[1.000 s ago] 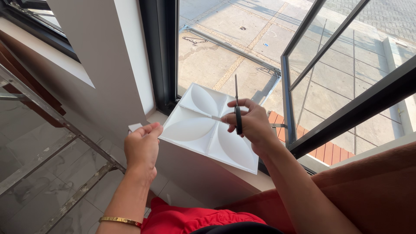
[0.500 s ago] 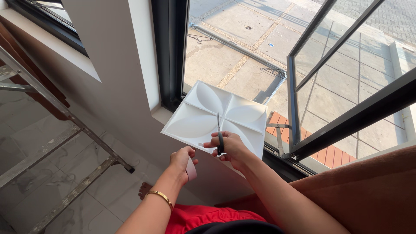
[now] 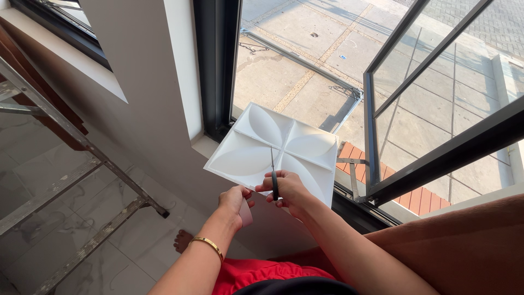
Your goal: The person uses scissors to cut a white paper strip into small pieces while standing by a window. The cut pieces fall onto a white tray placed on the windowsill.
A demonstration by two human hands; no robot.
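Note:
A white square panel (image 3: 256, 153) with raised petal shapes lies on the window sill, one corner over the edge. My right hand (image 3: 286, 191) is closed on black-handled scissors (image 3: 273, 172), whose blades point up over the panel's near edge. My left hand (image 3: 234, 202) is just left of it, pinching a small white strip (image 3: 245, 212) that hangs down from the fingers. A gold bangle (image 3: 206, 245) sits on my left wrist.
The open window's dark frame (image 3: 218, 65) rises at the left, and its swung-out sash (image 3: 382, 109) stands at the right above paved ground far below. A metal ladder (image 3: 71, 164) leans at the left over a marble-look floor. My bare foot (image 3: 184, 240) rests below.
Both hands dropped from above the panel's middle to its near edge and came together. The scissors came down with my right hand. The view shifted slightly right.

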